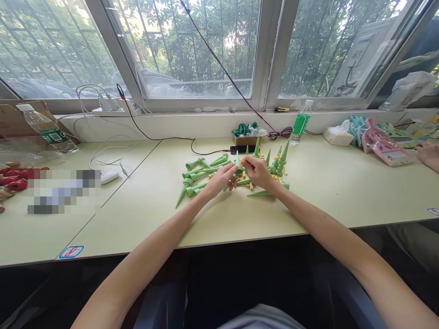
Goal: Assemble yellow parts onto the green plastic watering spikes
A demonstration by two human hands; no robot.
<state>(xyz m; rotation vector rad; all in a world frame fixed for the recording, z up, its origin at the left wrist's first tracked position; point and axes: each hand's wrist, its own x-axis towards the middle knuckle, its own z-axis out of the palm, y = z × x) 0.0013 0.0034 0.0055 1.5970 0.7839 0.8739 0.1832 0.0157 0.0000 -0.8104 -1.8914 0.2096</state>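
Observation:
Green plastic watering spikes [202, 176] lie in a loose pile on the pale table, several more standing point-up on the right side [283, 157]. Small yellow valve pieces [251, 186] are scattered among them. My left hand [222, 179] is closed around one green spike, whose pointed tip [238, 157] rises above the fingers. Right beside it, my right hand [256, 171] is closed in a pinch close to that spike. Whatever sits between its fingertips is hidden.
Behind the pile are a black phone [239, 150] on a cable and a small box [247, 140]. A green-labelled bottle [301, 123] and a tissue box [338, 135] stand farther right. Pink plastic items [384, 146] lie near another person's hand [428, 154]. White cables run at left.

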